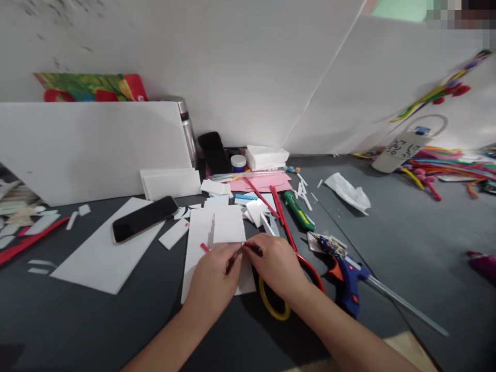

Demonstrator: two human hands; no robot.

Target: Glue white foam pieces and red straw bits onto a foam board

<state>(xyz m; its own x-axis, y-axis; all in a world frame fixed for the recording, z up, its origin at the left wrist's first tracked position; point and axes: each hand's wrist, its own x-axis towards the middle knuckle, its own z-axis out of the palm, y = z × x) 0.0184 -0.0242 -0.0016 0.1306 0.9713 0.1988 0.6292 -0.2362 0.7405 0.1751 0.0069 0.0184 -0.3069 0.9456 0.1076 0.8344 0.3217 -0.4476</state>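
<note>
My left hand (215,273) and my right hand (278,262) meet fingertip to fingertip, both closed in a pinch. What they pinch is too small to make out. Just beyond the fingers a white foam-board piece (229,227) stands on a larger white sheet (192,276), its lower right corner at my fingertips. To the left of it lies a short red strip (204,247). Scissors with red and yellow handles (285,313) lie partly hidden under my right hand and forearm.
On the right lie a blue glue gun (351,289) with a clear glue stick, a green box cutter (298,211) and crumpled tissue (347,192). A phone (145,219) rests on white board (98,266) at left. A bottle (401,150) and pipe cleaners (445,160) sit far right.
</note>
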